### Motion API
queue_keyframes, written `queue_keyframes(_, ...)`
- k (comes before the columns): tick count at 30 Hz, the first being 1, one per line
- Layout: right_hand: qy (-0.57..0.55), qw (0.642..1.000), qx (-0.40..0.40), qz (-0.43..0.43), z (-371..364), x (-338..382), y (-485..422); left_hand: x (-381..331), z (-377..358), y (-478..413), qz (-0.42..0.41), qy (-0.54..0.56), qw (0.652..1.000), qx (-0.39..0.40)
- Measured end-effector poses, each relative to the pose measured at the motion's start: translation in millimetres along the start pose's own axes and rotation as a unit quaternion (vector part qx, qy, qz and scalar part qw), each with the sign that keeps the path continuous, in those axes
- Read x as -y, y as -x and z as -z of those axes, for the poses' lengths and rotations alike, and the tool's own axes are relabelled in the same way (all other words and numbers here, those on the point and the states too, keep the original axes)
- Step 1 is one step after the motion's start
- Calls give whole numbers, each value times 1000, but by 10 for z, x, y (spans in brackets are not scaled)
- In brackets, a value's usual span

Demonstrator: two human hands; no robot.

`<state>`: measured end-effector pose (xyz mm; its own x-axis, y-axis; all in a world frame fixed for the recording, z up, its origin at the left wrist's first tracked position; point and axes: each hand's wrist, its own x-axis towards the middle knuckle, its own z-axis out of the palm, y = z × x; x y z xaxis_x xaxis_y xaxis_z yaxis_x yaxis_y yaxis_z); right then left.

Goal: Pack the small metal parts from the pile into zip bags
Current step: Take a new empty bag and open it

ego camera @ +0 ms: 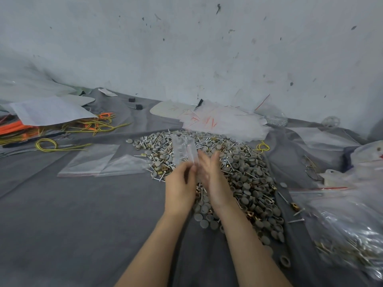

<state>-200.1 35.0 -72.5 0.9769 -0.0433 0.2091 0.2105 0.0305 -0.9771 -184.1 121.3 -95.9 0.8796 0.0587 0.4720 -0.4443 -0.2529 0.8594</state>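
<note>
Holding a small clear zip bag upright over the pile, the person has both hands raised close together above its near-left edge. The left hand has its fingers curled in, pinching the bag's lower edge. The right hand lies against the bag's other side with its fingers stretched upward. It is smeared by motion, so it cannot be told whether it grips the plastic or only touches it.

The pile is a broad heap of grey round caps, silver pins and brass pieces on the grey cloth, with stray pieces scattered round its rim. Several empty bags lie flat on the cloth to its left, and filled bags are heaped at the right. Yellow and orange wires lie well apart at the far left.

The step in hand looks like readying a fresh bag, probably working its mouth open; nothing can be made out inside it. The next move would call for parting the zip lips and keeping the mouth wide with one hand. The other hand would then gather parts from the heap just below and feed them in. The thin plastic will likely cling shut and sag, so the opening needs a firm hold.
</note>
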Motion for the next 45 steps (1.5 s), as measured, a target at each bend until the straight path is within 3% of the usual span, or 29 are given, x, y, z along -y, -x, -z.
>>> queue_keyframes(3, 151, 973, -152, 88, 26, -13, 13, 15, 11, -27, 39, 8, 999, -38)
queue_keyframes(5, 207, 951, -186, 133, 22, -10, 27, 7, 30, -33, 49, 14, 997, -56)
queue_keyframes(10, 246, 948, -150, 136, -53, -77, 18, -17, 41, 24, 20, -27, 999, -39)
queue_keyframes(18, 223, 947, -205, 104, -2, -129, -19, -10, -11, 37, 1, -30, 1000, 5)
queue_keyframes(27, 218, 952, -187, 101, -8, -141, 1, 5, 5, 39, -15, -48, 999, 0)
queue_keyframes(45, 201, 961, -180, 64, 88, -86, -4, 12, -36, 31, 32, -10, 997, 65)
